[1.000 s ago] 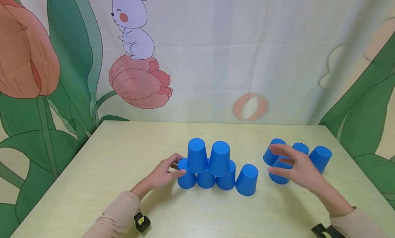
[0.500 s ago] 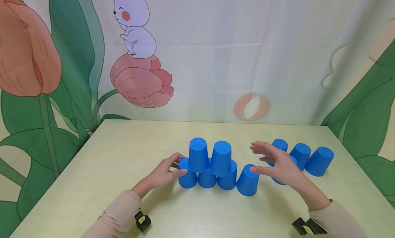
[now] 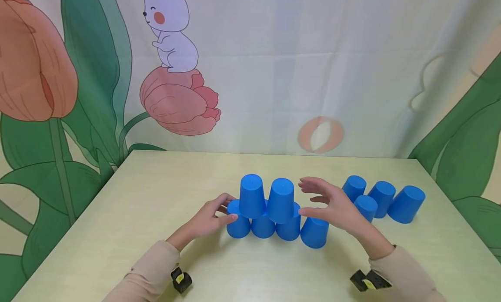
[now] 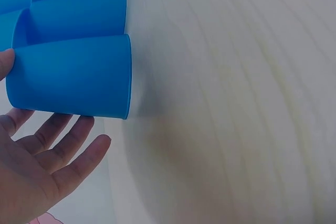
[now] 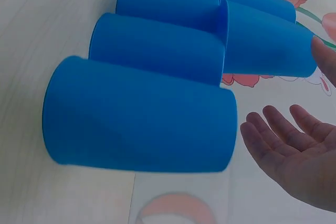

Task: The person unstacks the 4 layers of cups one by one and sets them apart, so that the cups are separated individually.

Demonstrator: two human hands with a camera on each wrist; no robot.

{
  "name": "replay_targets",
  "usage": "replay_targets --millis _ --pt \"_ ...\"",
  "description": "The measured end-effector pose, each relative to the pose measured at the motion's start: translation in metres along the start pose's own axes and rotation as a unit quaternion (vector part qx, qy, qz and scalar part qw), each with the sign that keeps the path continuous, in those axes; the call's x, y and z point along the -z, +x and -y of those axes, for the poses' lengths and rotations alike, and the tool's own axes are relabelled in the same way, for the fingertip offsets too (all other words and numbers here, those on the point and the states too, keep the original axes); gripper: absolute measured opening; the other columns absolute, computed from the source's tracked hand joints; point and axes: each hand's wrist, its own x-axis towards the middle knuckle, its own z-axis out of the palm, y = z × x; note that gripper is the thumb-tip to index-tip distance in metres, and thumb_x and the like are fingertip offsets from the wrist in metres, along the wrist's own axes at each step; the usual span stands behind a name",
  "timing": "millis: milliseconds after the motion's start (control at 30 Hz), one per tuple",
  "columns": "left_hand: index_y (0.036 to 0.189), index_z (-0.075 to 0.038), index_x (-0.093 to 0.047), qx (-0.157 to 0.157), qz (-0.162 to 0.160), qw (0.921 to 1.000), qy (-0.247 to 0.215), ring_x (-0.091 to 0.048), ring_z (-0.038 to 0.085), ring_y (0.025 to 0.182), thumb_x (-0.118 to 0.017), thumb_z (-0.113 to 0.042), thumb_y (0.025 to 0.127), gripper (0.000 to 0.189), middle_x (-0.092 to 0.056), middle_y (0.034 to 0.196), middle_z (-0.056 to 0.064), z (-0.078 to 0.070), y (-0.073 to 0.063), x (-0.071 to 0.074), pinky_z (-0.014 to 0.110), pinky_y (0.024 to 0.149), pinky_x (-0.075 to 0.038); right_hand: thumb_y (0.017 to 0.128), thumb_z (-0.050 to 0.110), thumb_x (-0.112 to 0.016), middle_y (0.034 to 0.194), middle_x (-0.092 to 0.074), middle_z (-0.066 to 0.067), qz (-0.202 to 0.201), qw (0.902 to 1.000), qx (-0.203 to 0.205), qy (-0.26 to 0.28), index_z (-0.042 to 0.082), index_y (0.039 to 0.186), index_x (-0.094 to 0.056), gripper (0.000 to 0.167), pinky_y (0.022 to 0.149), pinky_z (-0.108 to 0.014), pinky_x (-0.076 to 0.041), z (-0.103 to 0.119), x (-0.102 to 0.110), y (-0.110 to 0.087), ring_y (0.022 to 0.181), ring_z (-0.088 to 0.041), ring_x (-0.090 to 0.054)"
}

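Our R hand (image 3: 334,205)'s come from the loose cups (image 3: 407,205) right of the stack (image 3: 279,210) to its R end, half spread, holding nil, L hand (image 3: 208,219) relaxed, touching its L end; cups prob. light, stiff & slick, so we'd pinch mid-sides.

Indoor setting, exact kind unclear, pale table (image 3: 250,271), cartoon-printed cloth (image 3: 250,84) hanging behind

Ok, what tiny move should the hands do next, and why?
I'd gently close the right hand around the upper-right blue, tapered, plastic-looking cup, perhaps to steady it. That hand is spread open beside it, while the left hand is at the leftmost bottom cup, on the other side.
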Motion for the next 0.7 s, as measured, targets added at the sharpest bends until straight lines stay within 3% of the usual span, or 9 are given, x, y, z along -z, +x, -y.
replay_targets --millis 700 --pt "0.118 -0.010 -0.048 -0.003 -0.006 1.0000 -0.003 -0.054 0.028 0.100 -0.060 -0.025 0.088 0.035 -0.057 0.110 0.007 -0.001 -0.001 -0.001 0.045 0.079 -0.047 0.078 0.023 -0.072 0.126 -0.051 -0.018 0.012 0.9988 -0.014 0.045 0.002 0.132 -0.041 0.066 0.089 -0.050 -0.042 0.001 -0.033 0.019 0.111 -0.035 -0.051"
